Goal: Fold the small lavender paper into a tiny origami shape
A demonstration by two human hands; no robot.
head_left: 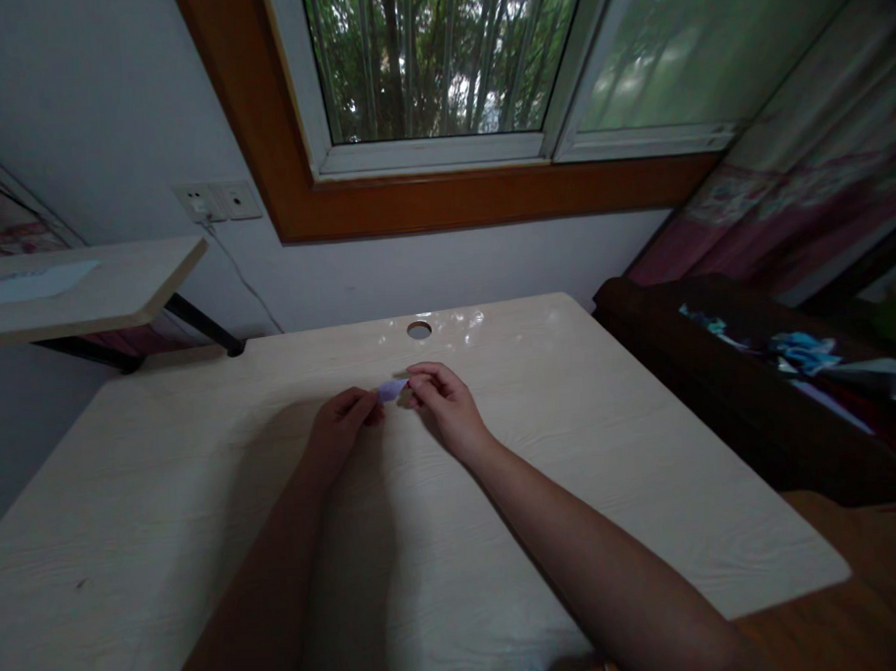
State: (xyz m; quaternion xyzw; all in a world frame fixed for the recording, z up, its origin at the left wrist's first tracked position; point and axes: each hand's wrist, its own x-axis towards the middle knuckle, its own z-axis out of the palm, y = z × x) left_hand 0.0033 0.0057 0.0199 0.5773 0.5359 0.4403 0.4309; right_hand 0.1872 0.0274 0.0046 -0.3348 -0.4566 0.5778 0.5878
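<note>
A small piece of purple paper (392, 389) stretches between my two hands, just over the far half of the pale wooden desk (458, 535). My left hand (343, 417) pinches its left end between thumb and fingers. On the other end, my right hand (442, 398) has a pinch grip, the fingertips covering that edge. Whether the paper is folded I cannot tell, as it is small and partly hidden by the fingers.
A round cable hole (419, 330) lies beyond my hands near the desk's back edge. At the left, a raised shelf (145, 281) on black legs holds a paper sheet (32, 283). A dark cabinet (667, 364) with cloth items stands right of the desk, below a curtain.
</note>
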